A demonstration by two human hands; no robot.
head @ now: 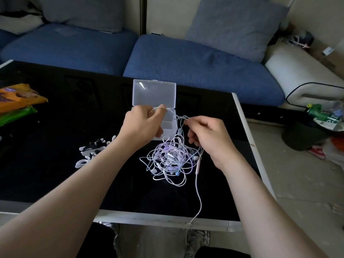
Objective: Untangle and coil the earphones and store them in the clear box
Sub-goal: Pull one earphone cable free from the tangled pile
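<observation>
A tangled heap of pale earphone cables [172,160] lies on the black table [55,174], between my two forearms. One pinkish cable with an inline remote [197,167] trails over the table's near edge. The clear box [154,94] stands open just behind my hands, lid upright. My left hand [142,125] hovers over the box base with a white cable looped around its fingers. My right hand [208,135] pinches a cable strand that runs across to the left hand and down into the heap.
Orange and green snack packets [18,103] lie at the table's left edge. White shapes [91,149] sit left of the heap. A blue sofa [186,58] stands behind the table. Clutter and a shoe [318,151] are on the floor at right.
</observation>
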